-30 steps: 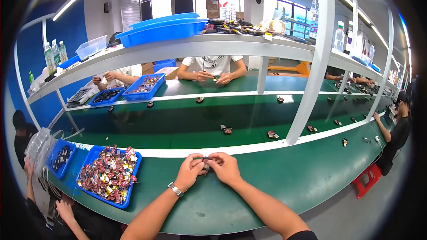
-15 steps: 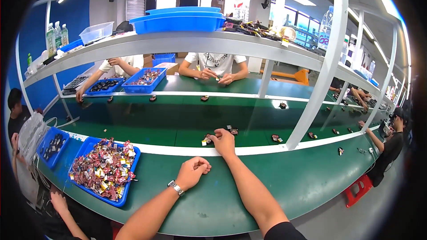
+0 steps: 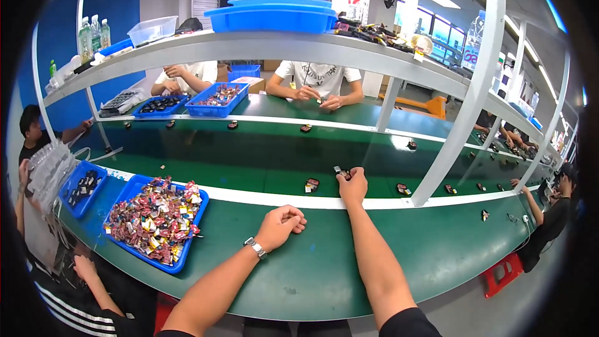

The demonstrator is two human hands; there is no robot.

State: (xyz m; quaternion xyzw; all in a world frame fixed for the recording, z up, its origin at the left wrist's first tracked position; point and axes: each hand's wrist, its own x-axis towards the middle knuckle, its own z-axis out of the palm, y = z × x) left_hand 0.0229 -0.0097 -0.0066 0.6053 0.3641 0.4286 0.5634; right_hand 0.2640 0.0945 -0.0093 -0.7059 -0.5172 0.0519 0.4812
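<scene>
Nearside of the white rail (image 3: 268,199), I have the heaped blue tray (image 3: 189,246), then my left hand (image 3: 282,224), fingers curled, contents hidden. Beyond the rail lies a small red-black unit (image 3: 312,185); rightward, my right hand (image 3: 353,185) touches a dark piece (image 3: 338,170), grip unclear. I'd pinch its edges lightly, clear of that neighbour.

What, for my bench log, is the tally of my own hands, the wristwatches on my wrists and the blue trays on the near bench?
Hands: 2 (left hand, right hand)
Wristwatch: 1
Blue trays: 2 (larger tray, smaller tray)
Total: 5
</scene>
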